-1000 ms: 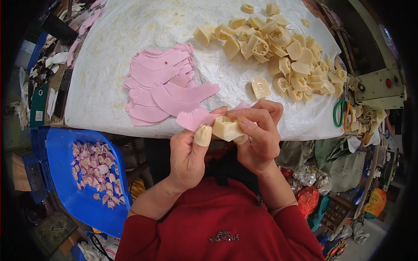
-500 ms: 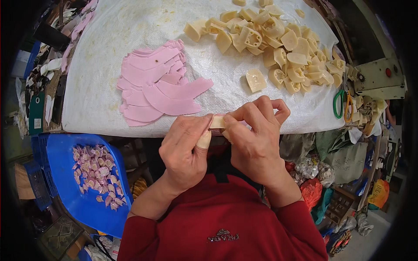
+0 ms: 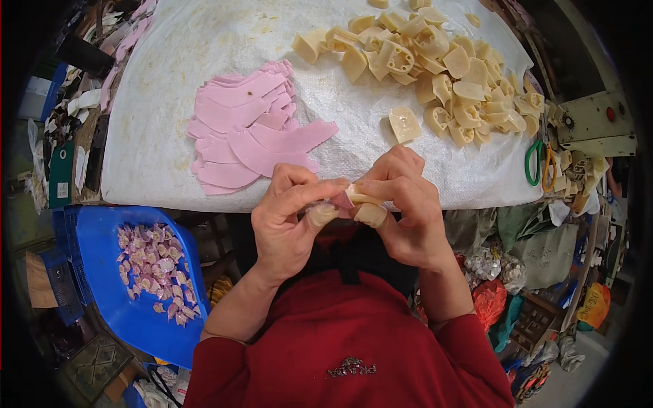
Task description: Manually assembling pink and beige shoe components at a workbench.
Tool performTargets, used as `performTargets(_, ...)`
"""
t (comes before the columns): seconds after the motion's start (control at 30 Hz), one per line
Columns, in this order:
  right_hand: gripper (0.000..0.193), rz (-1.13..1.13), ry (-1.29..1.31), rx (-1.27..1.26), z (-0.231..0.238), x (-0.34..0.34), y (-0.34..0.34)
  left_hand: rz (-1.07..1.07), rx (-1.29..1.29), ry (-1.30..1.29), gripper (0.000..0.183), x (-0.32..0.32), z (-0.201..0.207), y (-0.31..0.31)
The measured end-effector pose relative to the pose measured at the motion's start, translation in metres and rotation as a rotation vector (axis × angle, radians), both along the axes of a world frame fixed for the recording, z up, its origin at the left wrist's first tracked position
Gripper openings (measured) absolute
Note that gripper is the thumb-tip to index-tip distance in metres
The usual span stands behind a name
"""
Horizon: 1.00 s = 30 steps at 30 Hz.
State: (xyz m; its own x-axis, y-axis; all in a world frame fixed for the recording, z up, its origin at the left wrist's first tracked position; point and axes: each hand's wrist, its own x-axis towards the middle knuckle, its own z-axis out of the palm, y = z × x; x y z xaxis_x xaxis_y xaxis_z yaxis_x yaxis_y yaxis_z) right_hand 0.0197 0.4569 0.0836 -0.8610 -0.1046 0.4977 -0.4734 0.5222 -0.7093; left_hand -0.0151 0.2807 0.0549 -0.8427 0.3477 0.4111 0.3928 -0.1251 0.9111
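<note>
Just past the table's near edge, my left hand [image 3: 286,221] and my right hand [image 3: 411,214] meet, both closed in a pinch on one small cream plastic shoe heel [image 3: 362,198]. A piece of pink sheet material [image 3: 343,200] lies against it, between the fingertips. Pale coverings wrap both thumbs. Fingers hide most of the heel. Beyond my left hand, a stack of curved pink pieces [image 3: 252,129] with notched edges lies on the white-covered table [image 3: 163,75]. A single cream heel [image 3: 405,125] rests beyond my right hand, in front of a heap of similar heels [image 3: 469,88].
A blue basin [image 3: 109,299] at lower left holds many small pink-covered pieces [image 3: 160,268]. Green-handled scissors [image 3: 533,163] and an orange-handled pair [image 3: 548,170] lie at the table's right edge. A cream machine [image 3: 598,119] stands at right, with bags and cloth below.
Both hands have turned the heel between the fingertips. More pink material now shows at its left side, and the thumbs have come closer together. The view has shifted slightly.
</note>
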Motion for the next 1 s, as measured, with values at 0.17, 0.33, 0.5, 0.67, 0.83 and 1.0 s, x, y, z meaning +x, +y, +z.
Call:
performTargets(0.17, 0.033, 0.127, -0.119, -0.048, 0.006, 0.002, -0.001, 0.057, -0.1, 0.205, 0.009, -0.006, 0.01, 0.006)
performTargets(0.33, 0.034, 0.143, -0.137, 0.051, 0.007, 0.005, -0.006, 0.011, -0.178, 0.184, 0.013, -0.004, 0.006, 0.002)
performTargets(0.5, 0.035, 0.106, 0.013, 0.058, -0.001, 0.0, 0.0, 0.103, -0.13, 0.354, 0.014, -0.005, 0.009, 0.003)
performTargets(0.67, 0.029, -0.003, 0.127, 0.064, 0.013, -0.002, -0.012, 0.272, -0.175, 0.473, 0.031, -0.014, 0.004, -0.009)
performTargets(0.83, 0.028, -0.042, -0.251, -0.458, -0.01, 0.021, -0.014, 0.208, -0.053, 0.344, 0.027, -0.009, 0.01, -0.008)
performTargets(1.0, 0.027, 0.024, -0.443, -1.205, -0.01, 0.031, -0.029, -0.034, 0.072, 0.242, 0.023, 0.006, 0.014, 0.003)
